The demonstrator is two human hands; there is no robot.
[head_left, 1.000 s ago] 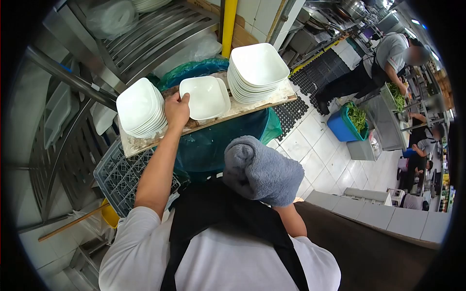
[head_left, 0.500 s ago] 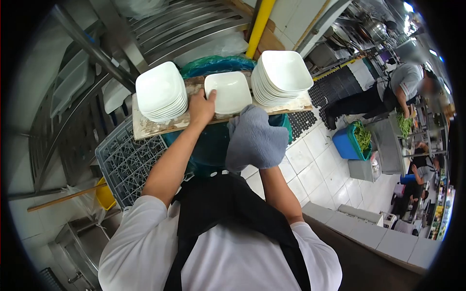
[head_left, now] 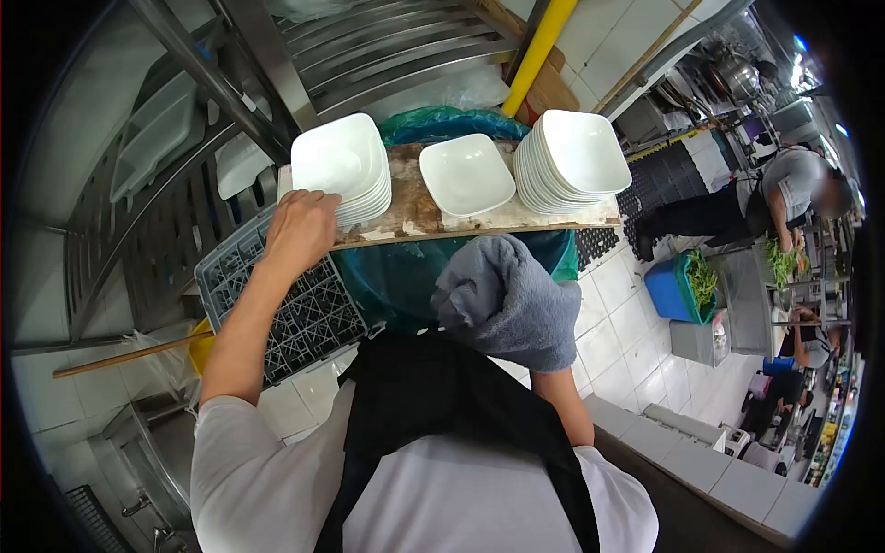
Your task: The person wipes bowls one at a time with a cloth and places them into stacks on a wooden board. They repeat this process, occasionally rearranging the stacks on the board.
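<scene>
Three groups of white square bowls stand on a worn wooden board: a left stack (head_left: pixel 339 161), a single bowl (head_left: pixel 467 175) in the middle and a taller right stack (head_left: pixel 583 152). My left hand (head_left: pixel 302 229) is at the near left corner of the left stack, its fingers bent against the bowls' rims; the fingertips are partly hidden. A grey cloth (head_left: pixel 512 300) covers my right hand, which is near the board's front edge, below the single bowl. The fingers inside the cloth are hidden.
Beneath the board (head_left: pixel 415 230) is a bin with a green liner (head_left: pixel 396 286). A grey dish rack (head_left: pixel 304 323) lies at the left, beside a metal shelf (head_left: pixel 184 217). Farther right, a person (head_left: pixel 784 189) handles greens near a blue bin (head_left: pixel 668 286); other people are behind.
My left hand has left the middle bowl and moved left to the left stack. The cloth-covered right hand has drawn back from the middle bowl, which now sits turned at an angle.
</scene>
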